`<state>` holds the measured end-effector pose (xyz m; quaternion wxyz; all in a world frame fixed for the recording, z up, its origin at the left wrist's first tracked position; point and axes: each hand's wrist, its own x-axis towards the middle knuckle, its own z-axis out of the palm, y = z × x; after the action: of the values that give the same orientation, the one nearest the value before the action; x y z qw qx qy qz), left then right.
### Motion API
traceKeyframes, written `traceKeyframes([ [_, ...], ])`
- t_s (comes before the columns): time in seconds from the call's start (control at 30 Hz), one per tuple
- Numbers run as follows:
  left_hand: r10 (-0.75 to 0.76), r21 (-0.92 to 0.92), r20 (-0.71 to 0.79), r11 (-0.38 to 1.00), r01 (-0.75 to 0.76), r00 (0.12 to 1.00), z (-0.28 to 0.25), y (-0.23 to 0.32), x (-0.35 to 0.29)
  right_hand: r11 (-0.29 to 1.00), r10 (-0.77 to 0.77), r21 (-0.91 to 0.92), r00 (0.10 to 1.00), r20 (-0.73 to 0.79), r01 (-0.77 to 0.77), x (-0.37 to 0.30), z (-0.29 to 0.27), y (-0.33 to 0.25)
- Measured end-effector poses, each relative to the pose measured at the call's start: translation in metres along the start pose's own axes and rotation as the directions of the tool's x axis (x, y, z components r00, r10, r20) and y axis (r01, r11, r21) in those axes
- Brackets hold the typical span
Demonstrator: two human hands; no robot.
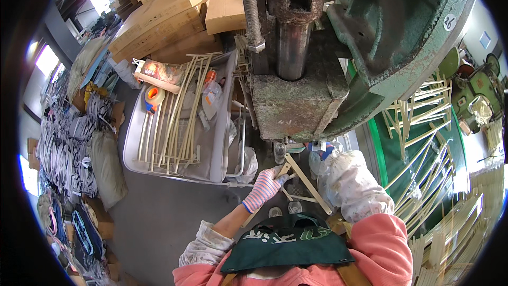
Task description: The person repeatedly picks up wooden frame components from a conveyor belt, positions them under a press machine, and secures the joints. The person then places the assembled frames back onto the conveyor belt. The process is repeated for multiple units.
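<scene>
One gloved left hand [263, 188] was closed around a frame of jointed pale strips [309, 184], which showed just below a dark metal block [299, 108]. Good practice, as I judged it, meant gripping firmly back from the joint, holding the strips steady, and keeping fingertips clear of that block. The left forearm [231, 223] slanted up and inward, wrist nearly straight. The right hand [325, 151] was raised close to the block's lower edge, behind a baggy white sleeve [353, 188]; whether it grasped anything, I could not tell. Farther out, a white cart [222, 132] on the left bore slender slats [182, 122].
</scene>
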<state>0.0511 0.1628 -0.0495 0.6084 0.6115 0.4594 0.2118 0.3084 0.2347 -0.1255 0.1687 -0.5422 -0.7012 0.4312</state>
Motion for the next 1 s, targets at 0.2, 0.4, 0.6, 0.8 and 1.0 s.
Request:
traceKeyframes([
  [0.2,-0.089,-0.055,-0.148,0.995,0.081,0.985,0.005,-0.002,-0.010,0.985,-0.102,-0.131,0.992,0.078,0.112,-0.103,0.024,-0.093],
  [0.4,0.059,0.294,0.125,0.951,-0.093,0.990,-0.024,0.012,-0.045,0.949,0.296,-0.196,0.915,0.274,-0.249,-0.133,0.033,-0.073],
  [0.6,-0.370,0.666,0.489,0.744,-0.063,0.790,-0.072,0.022,-0.097,0.720,-0.158,-0.559,0.881,0.445,0.411,-0.144,0.031,-0.082],
  [0.8,0.453,0.741,0.155,0.534,-0.406,0.878,-0.068,0.016,-0.162,0.527,-0.538,-0.670,0.815,0.213,0.523,-0.144,0.123,-0.172],
  [1.0,0.468,0.738,0.090,0.562,-0.375,0.879,-0.048,-0.025,-0.194,0.398,-0.782,-0.723,0.621,0.053,0.564,-0.174,0.139,-0.259],
])
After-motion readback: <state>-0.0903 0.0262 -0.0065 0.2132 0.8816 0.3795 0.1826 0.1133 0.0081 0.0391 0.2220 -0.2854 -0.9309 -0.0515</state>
